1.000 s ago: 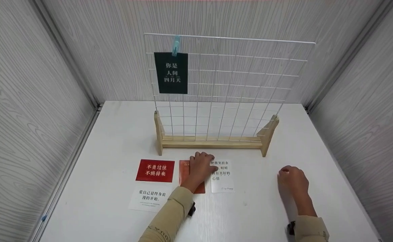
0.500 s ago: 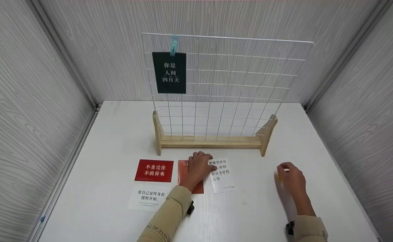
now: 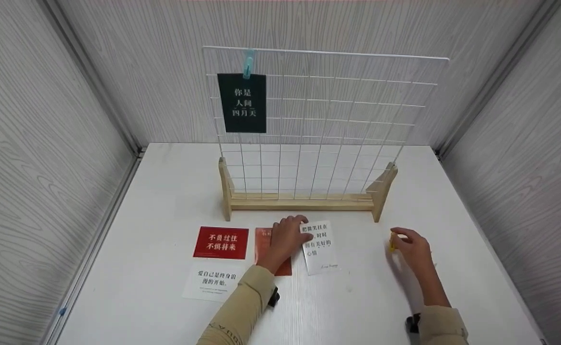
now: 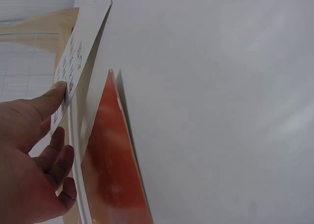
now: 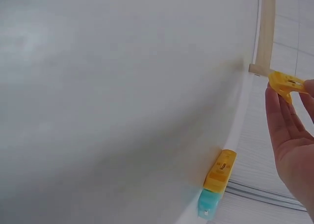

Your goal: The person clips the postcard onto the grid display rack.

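My left hand (image 3: 285, 239) pinches a white card with black lettering (image 3: 322, 256) by its upper left edge. In the left wrist view, the thumb lies on the printed face of that card (image 4: 81, 49), which is tilted off the table. Beneath the forearm and hand lies an orange-red card (image 3: 262, 245), partly covered. Over on the right, my right hand (image 3: 415, 251) holds a yellow clip (image 5: 283, 82) between thumb and fingertips, above the table.
A wire grid in a wooden stand (image 3: 302, 205) rises behind the cards. On it a teal clip (image 3: 248, 67) holds a dark green card (image 3: 243, 123). A red card (image 3: 221, 243) and another white card (image 3: 211, 285) lie left. Another yellow clip (image 5: 221, 171) and teal clip (image 5: 208, 203) lie beside the right hand.
The white card under my left fingers has turned a little and its upper end has risen. My right hand has shifted left and forward, bringing the yellow clip into view.
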`<control>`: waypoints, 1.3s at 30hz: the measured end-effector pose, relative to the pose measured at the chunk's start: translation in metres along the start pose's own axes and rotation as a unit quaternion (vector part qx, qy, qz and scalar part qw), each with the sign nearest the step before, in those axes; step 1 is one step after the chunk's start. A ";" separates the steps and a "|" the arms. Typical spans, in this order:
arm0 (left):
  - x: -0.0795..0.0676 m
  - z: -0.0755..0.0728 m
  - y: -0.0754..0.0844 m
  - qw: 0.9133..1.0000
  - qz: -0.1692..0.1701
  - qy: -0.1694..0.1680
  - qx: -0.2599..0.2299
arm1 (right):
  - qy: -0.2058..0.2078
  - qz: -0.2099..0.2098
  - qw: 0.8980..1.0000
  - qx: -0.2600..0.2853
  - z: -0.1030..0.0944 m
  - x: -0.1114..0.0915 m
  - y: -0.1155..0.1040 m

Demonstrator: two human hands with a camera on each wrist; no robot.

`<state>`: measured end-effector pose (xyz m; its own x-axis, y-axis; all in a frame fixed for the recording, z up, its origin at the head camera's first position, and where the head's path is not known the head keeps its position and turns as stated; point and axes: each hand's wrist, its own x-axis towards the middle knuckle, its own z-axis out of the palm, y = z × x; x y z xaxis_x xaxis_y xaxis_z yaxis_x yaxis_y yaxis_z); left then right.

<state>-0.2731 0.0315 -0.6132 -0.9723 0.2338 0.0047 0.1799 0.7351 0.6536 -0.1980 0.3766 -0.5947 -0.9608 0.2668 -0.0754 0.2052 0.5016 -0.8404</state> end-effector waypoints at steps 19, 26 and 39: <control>-0.013 -0.002 0.008 0.974 -0.014 -0.033 -0.223 | 0.013 -0.020 0.996 0.081 0.004 0.000 -0.007; -0.016 -0.005 0.011 0.951 -0.032 -0.035 -0.305 | 0.006 -0.018 0.997 0.080 0.004 -0.001 -0.008; -0.026 -0.007 0.013 0.930 -0.020 -0.019 -0.367 | 0.008 -0.012 0.997 0.072 0.009 -0.001 -0.009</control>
<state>-0.2464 0.0298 -0.5994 -0.9675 0.2483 -0.0482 -0.0202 0.1142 0.9933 -0.2006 0.3644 -0.5913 -0.9621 0.2687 -0.0462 0.1513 0.3853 -0.9103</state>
